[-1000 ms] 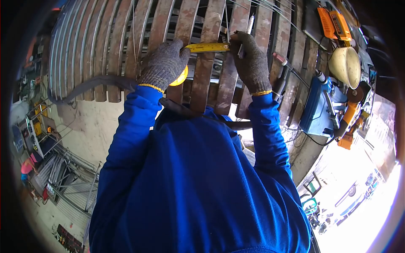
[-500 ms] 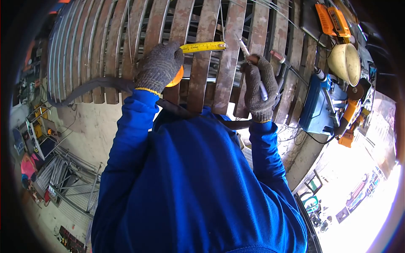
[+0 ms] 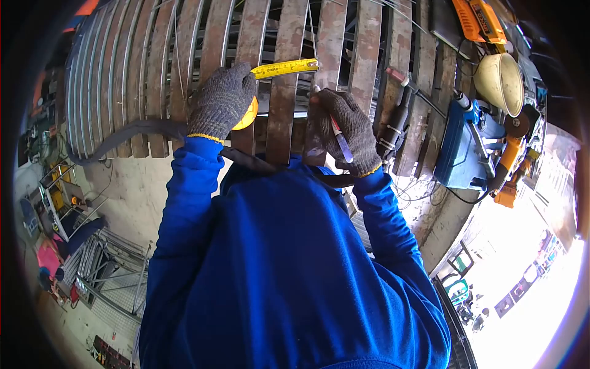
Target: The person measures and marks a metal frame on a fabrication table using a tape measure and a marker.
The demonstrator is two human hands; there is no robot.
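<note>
My left hand (image 3: 222, 101), in a grey knit glove, is closed on a tape measure (image 3: 247, 115) with an orange-yellow case. Its yellow blade (image 3: 286, 67) stretches to the right across the slats, and the metal end tab lies on a brown slat. My right hand (image 3: 347, 129), in a matching glove, grips a white and purple marker (image 3: 340, 140). The marker's upper end shows just below and beside the blade's end; the fingers partly cover its middle. Whether it touches the slat cannot be made out.
Brown metal slats (image 3: 289, 37) form the work surface. On the right are a blue case (image 3: 458, 144), a cream bowl-shaped object (image 3: 499, 85), orange power tools (image 3: 507, 166) and a cable. A person in pink (image 3: 49, 255) is at the far left. A dark strap (image 3: 132, 128) crosses on the left.
My right hand has moved left with the marker, closer to the blade's end. My left hand and the tape have shifted slightly left in view. The person at the far left shows more.
</note>
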